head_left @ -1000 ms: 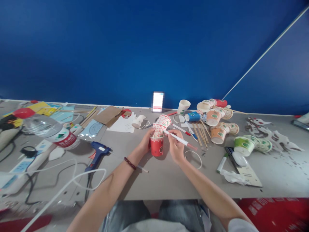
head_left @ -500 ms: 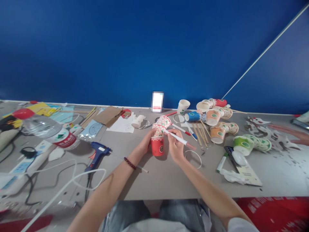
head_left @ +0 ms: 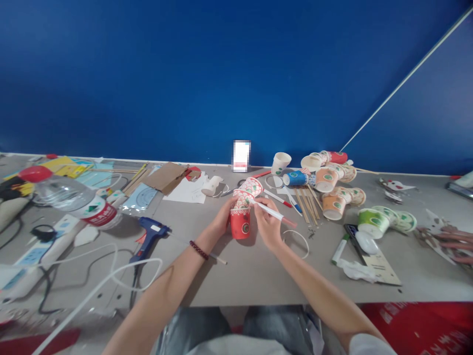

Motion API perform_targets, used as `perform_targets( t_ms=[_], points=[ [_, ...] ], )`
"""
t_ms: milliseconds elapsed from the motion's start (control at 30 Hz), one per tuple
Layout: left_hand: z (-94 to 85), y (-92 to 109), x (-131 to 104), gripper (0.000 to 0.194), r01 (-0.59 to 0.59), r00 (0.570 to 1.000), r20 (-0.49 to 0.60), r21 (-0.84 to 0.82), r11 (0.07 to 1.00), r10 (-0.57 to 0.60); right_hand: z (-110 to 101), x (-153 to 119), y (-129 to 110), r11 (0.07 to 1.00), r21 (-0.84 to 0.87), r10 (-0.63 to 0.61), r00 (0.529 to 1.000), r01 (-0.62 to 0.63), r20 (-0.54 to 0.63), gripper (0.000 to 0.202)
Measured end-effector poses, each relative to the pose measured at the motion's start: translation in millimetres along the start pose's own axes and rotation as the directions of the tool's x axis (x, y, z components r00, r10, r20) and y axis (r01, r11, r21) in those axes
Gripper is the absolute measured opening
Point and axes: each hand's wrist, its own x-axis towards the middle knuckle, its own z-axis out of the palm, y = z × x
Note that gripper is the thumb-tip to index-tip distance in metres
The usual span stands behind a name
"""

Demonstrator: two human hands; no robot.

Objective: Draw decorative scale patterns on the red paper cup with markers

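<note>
My left hand (head_left: 222,217) grips the left side of a joined paper-cup piece (head_left: 241,224), whose lower cup is red and whose upper part is white with a red scallop pattern. Pinched in my right hand (head_left: 268,222) is a white marker with a red end (head_left: 273,212). Its tip is at the patterned middle part of the cups, though the exact contact is too small to make out. Behind the cups, against the blue wall, a blurred phone-like screen (head_left: 241,156) stands upright.
A blue glue gun (head_left: 151,236), a bottle (head_left: 79,199) and a power strip (head_left: 40,256) lie left. Rightward are wooden sticks (head_left: 308,203), orange cups (head_left: 333,204), a green cup (head_left: 372,223) and another person's hands (head_left: 453,244) with cut paper.
The cup piece and my right hand with the marker have shifted slightly left. At the far right, the other person's hands have moved nearer and gathered up the cut paper.
</note>
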Motion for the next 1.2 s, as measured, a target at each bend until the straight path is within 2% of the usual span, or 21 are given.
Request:
perform_targets(
  t_ms=[267, 600, 800, 1033, 1200],
  points=[
    [-0.1, -0.4, -0.8, 0.028, 0.015, 1.0, -0.005, 0.012, 1.0, -0.015, 1.3, 1.0, 3.1, 0.999, -0.004, 0.035, 0.999, -0.035, -0.011, 0.016],
    [1.0, 0.3, -2.4, 0.029, 0.003, 1.0, 0.011, 0.018, 1.0, -0.003, -1.0, 0.6, -1.0, 0.999, 0.04, 0.019, 1.0, -0.019, 0.021, 0.006],
    [-3.1, -2.3, 0.9, 0.03, -0.001, 0.999, 0.037, 0.013, 1.0, 0.0, -0.4, 0.2, -4.5, 0.999, 0.025, 0.03, 1.0, -0.03, -0.002, 0.01],
    [-0.7, -0.3, -0.6, 0.026, 0.02, 1.0, -0.022, 0.005, 1.0, -0.02, 0.6, 1.8, -0.3, 0.999, 0.033, 0.038, 0.999, -0.038, -0.005, 0.015],
    [-0.7, -1.1, -1.0, 0.028, 0.022, 1.0, -0.001, 0.001, 1.0, -0.022, 0.3, 1.7, 1.7, 0.999, 0.041, 0.035, 0.999, -0.035, 0.002, 0.011]
  ],
)
